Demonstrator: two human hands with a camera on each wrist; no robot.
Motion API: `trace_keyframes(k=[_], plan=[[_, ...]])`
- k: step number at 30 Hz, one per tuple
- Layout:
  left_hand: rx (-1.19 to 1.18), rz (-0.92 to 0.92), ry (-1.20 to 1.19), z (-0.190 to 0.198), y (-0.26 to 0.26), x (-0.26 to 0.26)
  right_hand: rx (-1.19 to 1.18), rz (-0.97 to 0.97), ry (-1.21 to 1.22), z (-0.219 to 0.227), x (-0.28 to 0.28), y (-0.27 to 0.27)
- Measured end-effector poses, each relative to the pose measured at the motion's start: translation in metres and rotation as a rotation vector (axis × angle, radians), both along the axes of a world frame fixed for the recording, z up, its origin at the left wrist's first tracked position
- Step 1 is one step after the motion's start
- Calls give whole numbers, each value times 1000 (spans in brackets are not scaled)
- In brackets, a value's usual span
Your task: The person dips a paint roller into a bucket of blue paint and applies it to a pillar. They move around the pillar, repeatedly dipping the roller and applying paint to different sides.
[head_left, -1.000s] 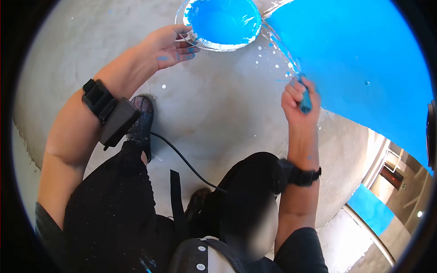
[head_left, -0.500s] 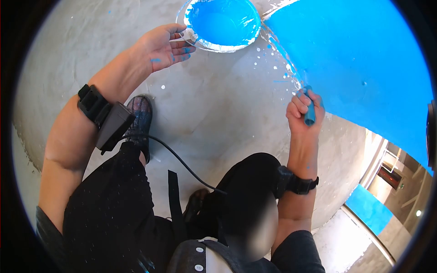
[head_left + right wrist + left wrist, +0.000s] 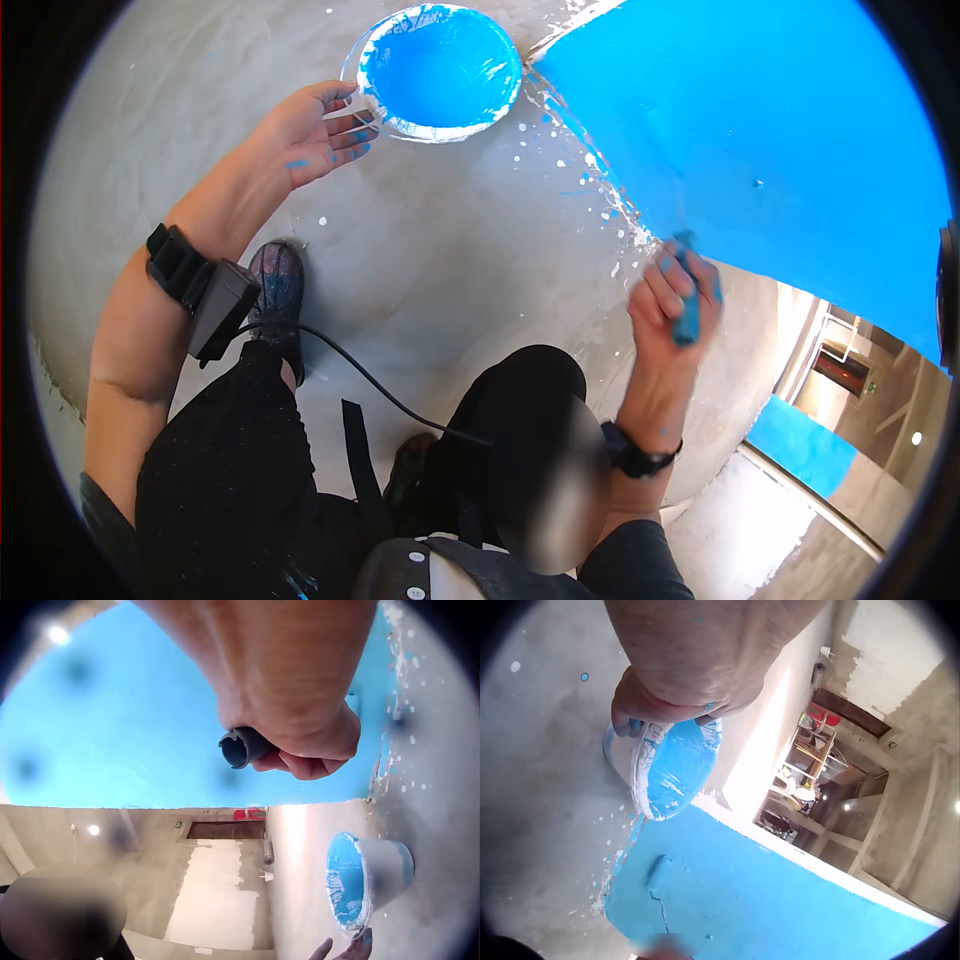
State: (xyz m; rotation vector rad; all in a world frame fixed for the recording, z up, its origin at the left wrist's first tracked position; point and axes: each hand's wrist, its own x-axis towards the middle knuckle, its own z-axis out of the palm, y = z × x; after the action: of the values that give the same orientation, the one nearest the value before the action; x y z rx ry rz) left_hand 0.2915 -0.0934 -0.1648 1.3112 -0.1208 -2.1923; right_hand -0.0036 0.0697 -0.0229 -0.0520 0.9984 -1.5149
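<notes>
In the head view, my right hand (image 3: 675, 290) grips the blue-stained handle (image 3: 686, 325) of a paint roller, fingers wrapped round it. The handle's hollow butt end (image 3: 237, 750) shows in the right wrist view. On the blue painted wall (image 3: 735, 900) lies the roller's sleeve (image 3: 660, 874), seen in the left wrist view with its thin wire frame. My left hand (image 3: 315, 135), palm turned up and blue on its fingers, touches the side of a white paint bucket (image 3: 430, 133) near its rim and wire handle. Blue paint coats the inside of the bucket.
White and blue drips spot the grey floor (image 3: 450, 230) along the wall's foot. A black cable (image 3: 370, 375) runs from the left wrist device past my shoe (image 3: 277, 285). A cluttered wooden rack (image 3: 810, 754) stands farther off in the room.
My right hand has drawn the roller back along the wall, nearer my body. The head view has shifted, so the bucket sits farther left and lower. My left hand stays at the bucket.
</notes>
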Motion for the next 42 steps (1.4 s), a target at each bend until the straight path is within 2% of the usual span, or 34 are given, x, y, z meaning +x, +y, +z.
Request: trace_keyframes(k=[2, 4, 9, 11, 13, 15, 16, 20, 24, 27, 35, 38, 42], plan=[[15, 6, -18, 4, -4, -1, -133, -12, 38, 34, 7, 14], [18, 7, -23, 8, -5, -6, -211, -31, 57, 49, 10, 21], [6, -2, -68, 5, -3, -9, -189, -29, 33, 32, 12, 5], [3, 20, -89, 6, -1, -10, -187, -36, -50, 26, 8, 6], [-2, 18, -68, 5, -2, -7, -189, -31, -23, 40, 13, 15], [1, 17, -50, 5, -1, -4, -326, -7, 100, 54, 13, 25], [10, 12, -41, 6, -1, -3, -331, -24, 77, 54, 13, 26], [-4, 3, -46, 6, -1, -4, -236, -29, 190, 20, 21, 16], [-4, 14, -67, 5, 2, -4, -320, -3, 45, 39, 13, 24], [13, 35, -46, 10, -4, -7, -330, -15, 26, 59, 10, 27], [42, 50, -84, 5, -12, -8, -361, 42, 10, 48, 19, 10], [25, 32, -67, 5, -12, -8, -397, 19, -71, 55, 15, 15], [13, 27, -39, 3, -12, -6, -514, 13, 41, 74, 15, 26]])
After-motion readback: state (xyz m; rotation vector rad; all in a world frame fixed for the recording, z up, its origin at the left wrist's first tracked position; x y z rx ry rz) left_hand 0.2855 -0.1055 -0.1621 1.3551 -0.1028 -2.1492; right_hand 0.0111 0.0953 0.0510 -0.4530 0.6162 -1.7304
